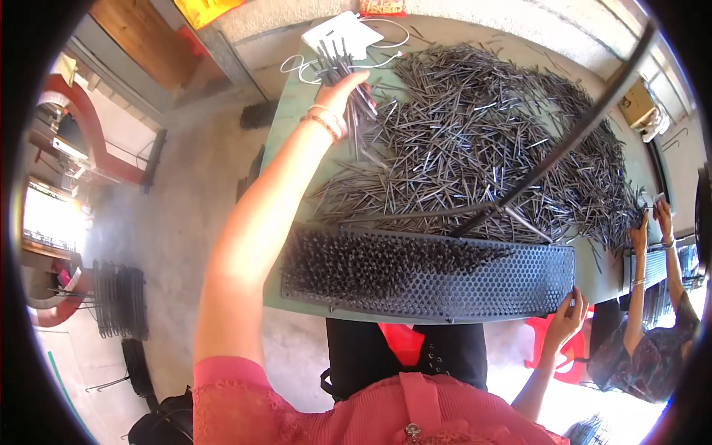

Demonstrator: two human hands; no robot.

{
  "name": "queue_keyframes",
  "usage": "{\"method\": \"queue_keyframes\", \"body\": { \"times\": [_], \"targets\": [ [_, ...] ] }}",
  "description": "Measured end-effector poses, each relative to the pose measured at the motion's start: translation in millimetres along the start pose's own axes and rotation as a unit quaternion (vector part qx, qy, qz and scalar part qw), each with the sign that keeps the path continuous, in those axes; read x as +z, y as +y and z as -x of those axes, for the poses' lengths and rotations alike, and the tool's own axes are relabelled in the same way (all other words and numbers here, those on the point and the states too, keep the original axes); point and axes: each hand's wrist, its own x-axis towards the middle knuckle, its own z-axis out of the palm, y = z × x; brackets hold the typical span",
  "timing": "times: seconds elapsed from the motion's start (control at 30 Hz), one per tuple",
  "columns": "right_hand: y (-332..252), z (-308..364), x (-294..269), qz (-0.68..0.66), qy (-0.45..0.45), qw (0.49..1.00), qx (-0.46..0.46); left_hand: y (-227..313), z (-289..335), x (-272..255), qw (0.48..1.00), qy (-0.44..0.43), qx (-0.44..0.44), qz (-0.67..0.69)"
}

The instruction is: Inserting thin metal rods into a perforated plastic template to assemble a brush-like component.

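Observation:
My left hand [337, 96] is closed round a bunch of thin dark rods [359, 111], raised over the far left of the table. Directly in front of me lies a long perforated rack [512, 285] full of round holes. Dark rods [348, 263] stand upright, packed close in its left and middle part, while the holes toward its right end show bare. My right hand [567, 319] grips the rack's right end, fingers at the corner. Behind the rack spreads a large heap of loose dark rods [475, 148].
A dark metal bar [578, 133] slants across the heap from the upper right. White device with cable [343, 35] lies at the green table's [293, 126] far left. At right, another person's hands [653, 226] work at a second rack [653, 267]. Red stool [567, 348] below.

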Motion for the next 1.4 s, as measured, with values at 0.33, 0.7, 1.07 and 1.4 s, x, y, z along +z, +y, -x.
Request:
{"method": "queue_keyframes", "body": {
  "times": [0.33, 0.7, 1.07, 1.4],
  "targets": [
    [-49, 20, -46, -0.178, -0.047, 0.975, -0.128, 15, 20, 51, 0.997, -0.008, 0.066, -0.041],
    [-133, 26, -47, -0.537, -0.316, 0.779, 0.059, 41, 97, 71, 0.992, -0.064, 0.018, -0.103],
    [-275, 8, -7, -0.774, -0.410, 0.443, 0.190, 10, 268, 86, 0.974, -0.134, 0.024, -0.179],
    [-179, 15, -8, -0.712, -0.320, 0.581, 0.230, -115, 336, 88, 0.976, -0.166, -0.139, -0.012]
  ]
}}
